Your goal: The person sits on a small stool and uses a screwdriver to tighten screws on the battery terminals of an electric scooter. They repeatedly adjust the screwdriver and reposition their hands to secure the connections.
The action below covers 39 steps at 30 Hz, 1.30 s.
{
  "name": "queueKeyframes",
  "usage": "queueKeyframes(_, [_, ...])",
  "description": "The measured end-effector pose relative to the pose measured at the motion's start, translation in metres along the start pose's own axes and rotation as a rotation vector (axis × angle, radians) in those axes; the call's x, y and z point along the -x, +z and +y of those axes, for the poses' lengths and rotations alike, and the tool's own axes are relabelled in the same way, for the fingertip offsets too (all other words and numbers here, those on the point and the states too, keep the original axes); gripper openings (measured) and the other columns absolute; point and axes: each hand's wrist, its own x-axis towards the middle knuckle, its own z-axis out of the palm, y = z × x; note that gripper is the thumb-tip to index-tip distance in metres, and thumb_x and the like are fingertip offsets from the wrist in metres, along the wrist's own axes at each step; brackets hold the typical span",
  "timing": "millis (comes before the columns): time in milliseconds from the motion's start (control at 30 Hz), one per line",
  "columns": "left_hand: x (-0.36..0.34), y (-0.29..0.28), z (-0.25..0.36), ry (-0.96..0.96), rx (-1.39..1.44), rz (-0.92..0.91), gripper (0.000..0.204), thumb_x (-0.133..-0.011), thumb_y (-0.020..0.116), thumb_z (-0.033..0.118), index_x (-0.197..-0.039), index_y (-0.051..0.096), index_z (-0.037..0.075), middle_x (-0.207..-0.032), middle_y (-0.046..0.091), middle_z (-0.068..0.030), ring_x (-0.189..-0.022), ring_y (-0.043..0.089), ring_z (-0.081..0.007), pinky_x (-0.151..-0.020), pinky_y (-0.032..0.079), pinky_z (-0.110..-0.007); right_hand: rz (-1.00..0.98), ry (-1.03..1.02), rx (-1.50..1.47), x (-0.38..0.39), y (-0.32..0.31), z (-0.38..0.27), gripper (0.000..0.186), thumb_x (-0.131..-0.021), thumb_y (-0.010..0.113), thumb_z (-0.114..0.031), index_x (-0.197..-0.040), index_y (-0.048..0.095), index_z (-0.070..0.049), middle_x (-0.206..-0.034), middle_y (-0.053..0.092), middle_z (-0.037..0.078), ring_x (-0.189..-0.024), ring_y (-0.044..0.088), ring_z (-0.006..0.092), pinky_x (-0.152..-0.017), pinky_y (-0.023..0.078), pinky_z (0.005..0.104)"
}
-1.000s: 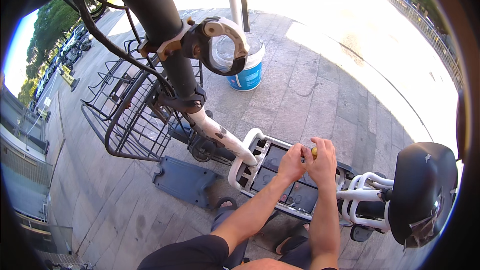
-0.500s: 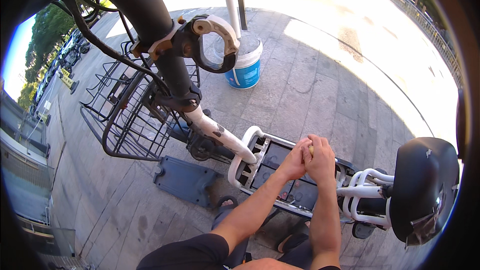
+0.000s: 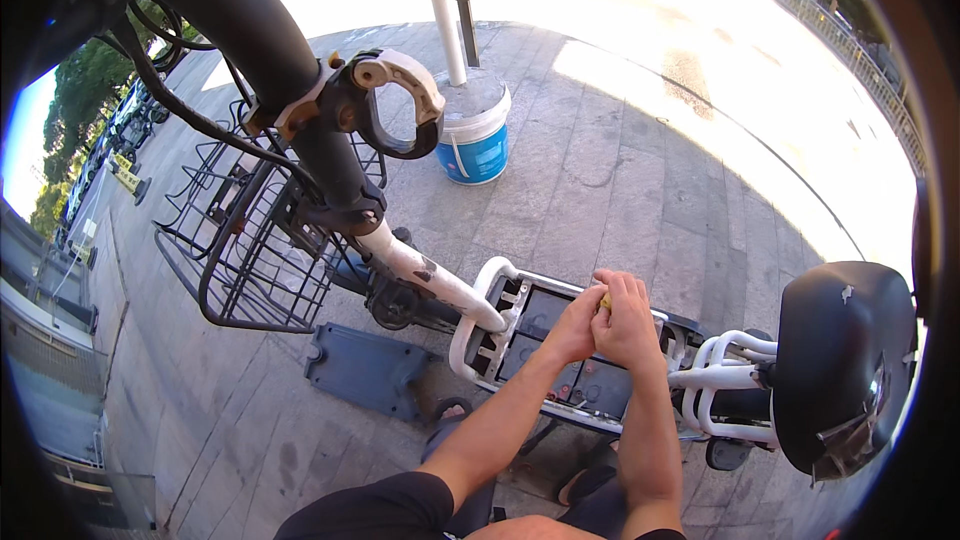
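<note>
My left hand [image 3: 573, 330] and my right hand [image 3: 627, 322] are pressed together, fingers closed, over the far side of the open battery bay [image 3: 480, 285] of a white-framed electric bike. Between them a small bit of something yellow [image 3: 606, 301] shows; the rest is hidden by my fingers, so its kind cannot be made out. Dark batteries [image 3: 605, 387] with small red parts on top sit in the bay below my wrists. A flat dark cover panel [image 3: 367, 368] lies on the paving left of the bike.
The bike's black stem [image 3: 250, 30] and an open clamp [image 3: 405, 105] rise at upper left, above a black wire basket [image 3: 265, 250]. A black saddle [image 3: 845, 370] stands at right. Beyond the bike, a blue-and-white bucket [image 3: 475, 145] holds a pole on the paving.
The view has shifted slightly, so the bike and bucket sit a little differently in it. Both hands stay together on the yellow thing over the bay.
</note>
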Motion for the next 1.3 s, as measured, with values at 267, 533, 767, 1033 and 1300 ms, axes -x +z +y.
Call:
queueKeyframes(267, [0.001,0.004,0.003,0.137,-0.370,0.323,0.028,-0.086,0.068,0.017,-0.109,0.060,0.005,-0.096,0.063,-0.0148,-0.092,0.063,-0.0354,-0.082,0.051,-0.043,-0.078,0.335,-0.087,0.001,0.001,-0.005,0.043,-0.080,0.066,-0.015,-0.122,0.059,-0.009,-0.119,0.059,0.015,-0.114,0.053,0.0376,-0.094,0.045,0.0466])
queueKeyframes(533, [0.006,-0.007,-0.001,-0.184,-0.448,0.182,0.036,-0.084,0.072,0.016,-0.115,0.059,0.003,-0.107,0.065,-0.0103,-0.100,0.062,-0.0169,-0.083,0.052,-0.034,0.038,0.090,0.030,0.006,0.008,-0.002,0.035,-0.078,0.067,-0.014,-0.113,0.063,-0.011,-0.122,0.057,0.015,-0.112,0.053,0.0359,-0.091,0.045,0.0474])
queueKeyframes(767, [0.000,0.000,-0.003,-0.054,0.082,0.091,0.044,-0.082,0.075,0.023,-0.117,0.058,0.002,-0.106,0.064,-0.0171,-0.099,0.065,-0.0261,-0.083,0.052,-0.037,0.008,0.038,-0.045,0.004,0.007,0.000,0.035,-0.082,0.068,-0.018,-0.115,0.063,-0.009,-0.119,0.057,0.016,-0.109,0.054,0.0381,-0.091,0.046,0.0465])
queueKeyframes(1033, [0.003,-0.001,-0.005,0.033,-0.195,0.088,0.039,-0.088,0.069,0.021,-0.118,0.053,0.003,-0.113,0.062,-0.0153,-0.104,0.062,-0.0254,-0.085,0.051,-0.036,-0.012,0.176,-0.061,0.007,0.008,-0.001,0.037,-0.081,0.063,-0.010,-0.118,0.061,-0.008,-0.119,0.056,0.018,-0.112,0.052,0.0401,-0.095,0.045,0.0466])
queueKeyframes(1300, [0.008,-0.008,-0.007,-0.126,-0.389,0.129,0.038,-0.088,0.069,0.019,-0.117,0.051,0.004,-0.110,0.064,-0.0144,-0.103,0.063,-0.0236,-0.082,0.051,-0.038,-0.113,0.211,-0.118,0.008,0.002,-0.007,0.035,-0.080,0.064,-0.009,-0.115,0.062,-0.009,-0.118,0.057,0.018,-0.110,0.054,0.0389,-0.093,0.048,0.0448])
